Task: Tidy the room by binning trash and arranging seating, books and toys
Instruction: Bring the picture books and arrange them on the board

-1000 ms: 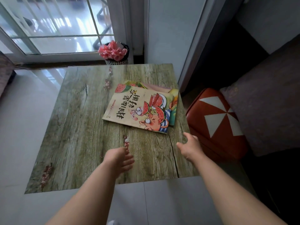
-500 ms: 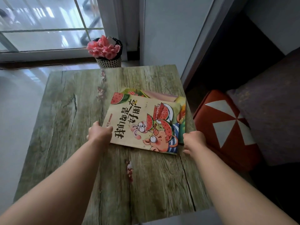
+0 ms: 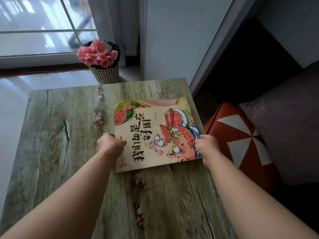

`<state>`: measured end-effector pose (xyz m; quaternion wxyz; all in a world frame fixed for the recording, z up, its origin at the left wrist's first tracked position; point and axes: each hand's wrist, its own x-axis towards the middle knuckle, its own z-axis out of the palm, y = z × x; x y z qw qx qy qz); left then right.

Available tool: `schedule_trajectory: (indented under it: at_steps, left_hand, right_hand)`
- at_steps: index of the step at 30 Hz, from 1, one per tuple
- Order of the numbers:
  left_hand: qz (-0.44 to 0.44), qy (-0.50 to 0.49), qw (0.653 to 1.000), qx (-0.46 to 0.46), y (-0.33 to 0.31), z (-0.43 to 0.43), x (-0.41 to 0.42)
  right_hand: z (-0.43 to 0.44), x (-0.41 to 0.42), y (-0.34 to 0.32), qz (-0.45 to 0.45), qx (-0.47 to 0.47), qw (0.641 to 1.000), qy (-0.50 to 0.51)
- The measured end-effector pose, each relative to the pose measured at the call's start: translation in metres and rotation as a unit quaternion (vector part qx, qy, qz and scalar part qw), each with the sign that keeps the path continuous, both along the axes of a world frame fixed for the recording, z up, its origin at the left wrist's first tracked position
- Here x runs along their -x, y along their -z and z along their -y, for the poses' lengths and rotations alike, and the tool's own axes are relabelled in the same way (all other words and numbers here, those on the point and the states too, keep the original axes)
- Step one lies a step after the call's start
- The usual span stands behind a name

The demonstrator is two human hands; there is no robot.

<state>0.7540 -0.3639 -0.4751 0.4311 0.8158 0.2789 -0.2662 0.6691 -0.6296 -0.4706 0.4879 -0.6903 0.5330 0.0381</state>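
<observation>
A picture book point(image 3: 148, 135) with watermelon drawings on its cover lies on top of other books on the wood-grain table point(image 3: 57, 145), near the right edge. Corners of the books beneath point(image 3: 155, 103) stick out at the far side. My left hand point(image 3: 110, 145) grips the top book's left edge, fingers curled over it. My right hand point(image 3: 206, 146) grips its right edge at the near corner. Both arms reach in from the bottom of the view.
A mesh waste bin point(image 3: 105, 73) stuffed with pink trash stands on the floor beyond the table, by the glass door. An orange and white stool point(image 3: 241, 142) sits right of the table, next to a grey cushion point(image 3: 290, 121).
Both hands reached forward from the near table edge and closed on the book's two sides. The book stack has turned squarer to the table.
</observation>
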Motion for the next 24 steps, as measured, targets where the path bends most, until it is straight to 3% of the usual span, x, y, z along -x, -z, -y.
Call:
schedule_trajectory:
  at_steps: [6,10,14,19,24]
  left_hand:
    - [0.057,0.009,0.998,0.011,-0.004,0.021,-0.003]
    - [0.049,0.005,0.997,-0.058,-0.006,0.024,0.015]
    - [0.032,-0.026,0.995,-0.093,-0.015,0.027,0.039]
    - [0.039,-0.042,0.995,-0.087,-0.026,0.02,0.078]
    - [0.023,-0.057,0.993,-0.096,-0.028,0.015,0.136]
  right_hand:
    - [0.025,-0.017,0.037,-0.026,0.072,0.997,-0.002]
    - [-0.003,-0.005,-0.015,-0.084,0.108,0.991,-0.003]
    - [0.002,0.011,-0.021,-0.088,0.136,0.987,-0.013]
    - [0.012,0.049,-0.033,-0.076,0.1,0.99,-0.057]
    - [0.016,0.105,-0.037,-0.126,0.096,0.982,-0.106]
